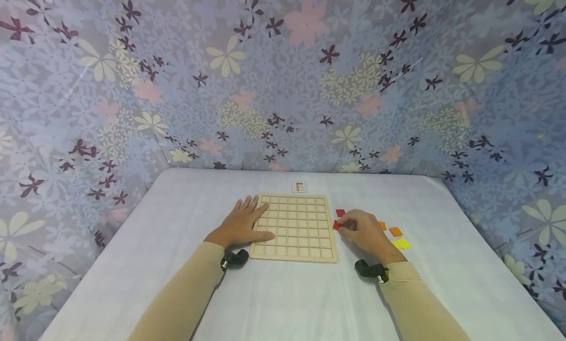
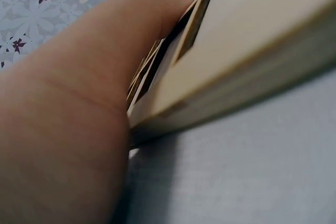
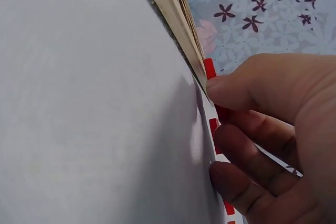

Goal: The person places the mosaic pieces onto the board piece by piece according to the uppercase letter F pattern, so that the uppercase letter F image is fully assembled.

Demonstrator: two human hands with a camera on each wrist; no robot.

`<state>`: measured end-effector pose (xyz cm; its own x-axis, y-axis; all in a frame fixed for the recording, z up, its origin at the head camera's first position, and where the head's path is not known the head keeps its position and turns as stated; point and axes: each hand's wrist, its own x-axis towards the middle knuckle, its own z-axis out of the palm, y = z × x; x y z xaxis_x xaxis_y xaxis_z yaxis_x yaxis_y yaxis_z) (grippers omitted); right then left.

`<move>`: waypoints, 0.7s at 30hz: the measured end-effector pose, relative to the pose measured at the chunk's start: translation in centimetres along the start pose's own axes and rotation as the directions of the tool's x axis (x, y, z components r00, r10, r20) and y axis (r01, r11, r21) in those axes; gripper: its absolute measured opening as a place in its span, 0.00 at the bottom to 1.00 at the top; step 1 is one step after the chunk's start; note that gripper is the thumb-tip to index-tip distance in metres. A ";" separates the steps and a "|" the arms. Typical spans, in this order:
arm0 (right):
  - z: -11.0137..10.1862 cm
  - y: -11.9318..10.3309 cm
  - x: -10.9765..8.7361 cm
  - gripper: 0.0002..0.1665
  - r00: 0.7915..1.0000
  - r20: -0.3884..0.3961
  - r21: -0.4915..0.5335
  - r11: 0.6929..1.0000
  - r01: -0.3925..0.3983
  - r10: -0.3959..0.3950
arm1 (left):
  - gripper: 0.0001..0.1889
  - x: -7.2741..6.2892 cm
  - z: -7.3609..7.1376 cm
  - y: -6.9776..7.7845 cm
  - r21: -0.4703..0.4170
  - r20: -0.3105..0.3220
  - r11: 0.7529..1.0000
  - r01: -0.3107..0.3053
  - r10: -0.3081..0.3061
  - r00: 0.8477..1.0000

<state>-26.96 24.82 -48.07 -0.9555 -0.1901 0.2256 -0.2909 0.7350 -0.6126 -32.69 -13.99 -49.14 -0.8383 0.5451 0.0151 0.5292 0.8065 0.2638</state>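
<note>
A square wooden grid board (image 1: 294,258) lies on the white-covered table. Over its left side spreads my left hand (image 1: 239,224), fingers straight, with the thumb and index finger resting on the grid. In the left wrist view, the left thumb (image 2: 152,14) reaches across the board's raised rim (image 2: 178,98). Just beyond the board's right edge, my right hand (image 1: 366,233) pinches a red square tile (image 3: 209,67) between thumb and fingers. A second red tile (image 1: 340,213) lies slightly farther back, beside the board.
Orange tiles (image 1: 395,231) and yellow tiles (image 1: 401,243) lie to the right of my right hand, partly hidden by it. Behind the board sits a small card (image 1: 299,186) printed with a grid pattern. Flowered cloth (image 1: 283,85) hangs around the table's back and sides.
</note>
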 end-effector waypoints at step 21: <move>-0.3 -0.4 0.4 0.09 1.000 -0.023 0.076 0.997 0.002 -0.001 | 0.59 0.1 0.0 0.0 -0.006 0.009 1.000 -0.007 0.007 1.000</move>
<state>-27.25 24.66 -47.53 -0.9540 -0.1756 0.2432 -0.2959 0.6828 -0.6680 -32.82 -13.96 -49.10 -0.8331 0.5530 0.0086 0.5345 0.8011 0.2693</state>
